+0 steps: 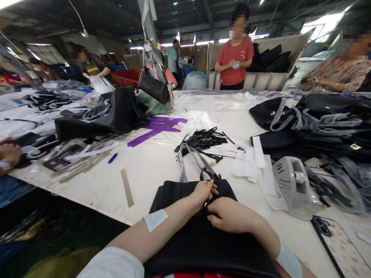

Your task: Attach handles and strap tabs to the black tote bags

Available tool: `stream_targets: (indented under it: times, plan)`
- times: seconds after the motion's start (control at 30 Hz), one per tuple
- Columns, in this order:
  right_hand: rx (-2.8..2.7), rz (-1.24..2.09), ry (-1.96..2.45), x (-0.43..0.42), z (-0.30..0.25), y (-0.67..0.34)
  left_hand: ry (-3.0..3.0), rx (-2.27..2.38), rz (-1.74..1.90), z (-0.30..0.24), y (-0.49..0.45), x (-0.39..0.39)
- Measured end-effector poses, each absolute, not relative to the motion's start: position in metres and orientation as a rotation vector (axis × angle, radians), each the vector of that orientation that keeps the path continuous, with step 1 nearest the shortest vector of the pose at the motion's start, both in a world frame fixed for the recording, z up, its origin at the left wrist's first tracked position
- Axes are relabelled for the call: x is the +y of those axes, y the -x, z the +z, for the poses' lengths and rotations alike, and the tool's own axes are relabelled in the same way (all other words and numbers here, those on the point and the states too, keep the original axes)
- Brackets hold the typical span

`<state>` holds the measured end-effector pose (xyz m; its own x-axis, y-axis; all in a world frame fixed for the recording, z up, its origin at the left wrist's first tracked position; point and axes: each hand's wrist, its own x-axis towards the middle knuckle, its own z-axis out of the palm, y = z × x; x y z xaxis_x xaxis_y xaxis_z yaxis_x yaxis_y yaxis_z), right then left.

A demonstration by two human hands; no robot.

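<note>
A black handbag point(174, 197) lies flat on the white table point(150, 166) right in front of me, its plastic-wrapped handles point(193, 156) pointing away. My left hand point(203, 192) rests on the bag's top edge, fingers curled and pinching at the middle of the opening. My right hand point(232, 215) meets it from the right, closed on the same spot. A small dark fitting between the fingertips is mostly hidden.
A grey tape dispenser point(292, 185) and a phone point(339, 247) lie to my right. Black strips point(203, 141), white paper pieces point(252, 162), purple tape point(159, 127) and more black bags point(319, 119) cover the table. Several people work around it.
</note>
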<state>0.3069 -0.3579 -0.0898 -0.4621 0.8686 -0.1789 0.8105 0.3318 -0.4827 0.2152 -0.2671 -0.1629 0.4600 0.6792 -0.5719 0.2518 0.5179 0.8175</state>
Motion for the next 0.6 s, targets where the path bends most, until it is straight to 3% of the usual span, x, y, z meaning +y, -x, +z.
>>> stream_targets:
  times: [0.3,0.47,0.6]
  plan:
    - [-2.367,0.915,1.6,-0.355,-0.086,-0.312,-1.198,1.089,0.368,-0.17,-0.205,-0.265]
    - [-2.055,1.117,1.548,-0.35,-0.067,-0.323,-1.317,1.128,0.428,-0.179,-0.204,-0.267]
    - [-1.784,1.044,1.65,-0.346,-0.057,-0.346,-1.345,1.09,0.412,-0.181,-0.203,-0.268]
